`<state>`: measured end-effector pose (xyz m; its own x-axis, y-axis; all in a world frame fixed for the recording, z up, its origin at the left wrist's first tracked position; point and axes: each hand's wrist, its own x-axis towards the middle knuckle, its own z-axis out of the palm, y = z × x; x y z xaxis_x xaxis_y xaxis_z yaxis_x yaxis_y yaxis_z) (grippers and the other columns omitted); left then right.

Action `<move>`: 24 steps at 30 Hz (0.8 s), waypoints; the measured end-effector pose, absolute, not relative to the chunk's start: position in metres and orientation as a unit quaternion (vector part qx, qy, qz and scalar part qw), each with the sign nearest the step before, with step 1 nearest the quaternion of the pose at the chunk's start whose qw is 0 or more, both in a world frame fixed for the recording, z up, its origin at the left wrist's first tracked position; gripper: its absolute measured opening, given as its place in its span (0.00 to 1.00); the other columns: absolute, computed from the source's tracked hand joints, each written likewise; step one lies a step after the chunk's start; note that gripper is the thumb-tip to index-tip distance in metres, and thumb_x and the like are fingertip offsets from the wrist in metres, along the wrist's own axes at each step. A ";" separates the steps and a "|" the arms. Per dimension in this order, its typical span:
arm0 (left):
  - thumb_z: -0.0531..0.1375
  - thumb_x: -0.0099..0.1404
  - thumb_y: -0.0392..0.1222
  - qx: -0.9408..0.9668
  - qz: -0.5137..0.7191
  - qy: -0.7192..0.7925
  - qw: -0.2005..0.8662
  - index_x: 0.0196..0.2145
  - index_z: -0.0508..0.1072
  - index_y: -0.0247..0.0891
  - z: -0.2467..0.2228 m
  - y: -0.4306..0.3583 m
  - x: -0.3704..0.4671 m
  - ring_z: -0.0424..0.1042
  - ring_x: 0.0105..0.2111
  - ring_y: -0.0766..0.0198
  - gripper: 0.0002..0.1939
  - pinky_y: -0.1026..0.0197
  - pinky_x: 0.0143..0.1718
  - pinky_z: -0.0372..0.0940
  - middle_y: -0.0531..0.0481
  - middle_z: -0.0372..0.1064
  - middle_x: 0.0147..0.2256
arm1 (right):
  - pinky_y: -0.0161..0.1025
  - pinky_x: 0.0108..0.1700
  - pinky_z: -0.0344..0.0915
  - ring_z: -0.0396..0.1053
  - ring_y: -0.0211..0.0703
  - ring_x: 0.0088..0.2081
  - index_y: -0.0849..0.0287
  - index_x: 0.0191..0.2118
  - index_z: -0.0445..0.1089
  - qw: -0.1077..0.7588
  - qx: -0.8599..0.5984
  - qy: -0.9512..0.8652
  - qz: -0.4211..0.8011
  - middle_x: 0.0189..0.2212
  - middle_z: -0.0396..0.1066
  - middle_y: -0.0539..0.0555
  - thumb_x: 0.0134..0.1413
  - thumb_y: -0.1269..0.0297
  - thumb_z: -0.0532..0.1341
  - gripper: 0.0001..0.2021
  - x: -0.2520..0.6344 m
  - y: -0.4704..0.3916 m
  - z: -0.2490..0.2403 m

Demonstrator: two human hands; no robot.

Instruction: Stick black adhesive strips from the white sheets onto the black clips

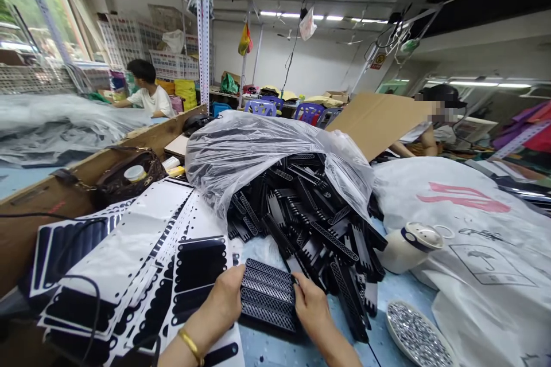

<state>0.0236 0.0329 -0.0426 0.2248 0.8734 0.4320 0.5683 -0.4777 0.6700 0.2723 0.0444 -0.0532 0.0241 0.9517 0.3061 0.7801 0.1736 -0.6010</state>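
Between my hands is a black panel of ridged strips with a diamond-pattern surface, held low over the blue table. My left hand, a gold bangle at its wrist, grips the left edge with thumb and fingers. On the opposite edge my right hand pinches the panel; some fingertips are hidden. Just beyond, a heap of similar black plastic pieces, some with forked ends, spills from a clear plastic bag. White sheets bearing black strips lie beside my left hand.
At right stand a dish of small shiny metal bits, a cream lidded bottle and a white sack. A brown handbag sits left by a wooden board. Two people work behind, one near a cardboard sheet.
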 end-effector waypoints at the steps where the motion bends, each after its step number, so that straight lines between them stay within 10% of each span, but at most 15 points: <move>1: 0.46 0.58 0.22 0.756 0.405 0.482 0.179 0.41 0.73 0.35 -0.041 0.033 0.024 0.76 0.33 0.56 0.21 0.56 0.36 0.73 0.41 0.74 0.33 | 0.42 0.39 0.74 0.79 0.49 0.35 0.57 0.40 0.78 0.339 -0.628 -0.690 0.119 0.33 0.81 0.58 0.55 0.62 0.50 0.19 0.273 0.043 -0.054; 16: 0.50 0.64 0.28 0.778 0.383 0.486 0.107 0.57 0.67 0.29 -0.042 0.014 0.043 0.66 0.59 0.46 0.23 0.47 0.56 0.69 0.29 0.66 0.57 | 0.43 0.39 0.75 0.79 0.51 0.37 0.61 0.43 0.76 0.290 -0.621 -0.728 0.026 0.37 0.80 0.63 0.65 0.57 0.46 0.22 0.269 0.029 -0.049; 24: 0.68 0.45 0.69 0.857 0.299 0.405 0.113 0.66 0.56 0.38 -0.030 0.008 0.050 0.49 0.64 0.25 0.58 0.25 0.57 0.54 0.28 0.53 0.65 | 0.35 0.38 0.69 0.74 0.41 0.33 0.59 0.34 0.76 0.124 -0.531 -0.835 0.072 0.31 0.76 0.53 0.57 0.69 0.60 0.07 0.228 0.110 -0.024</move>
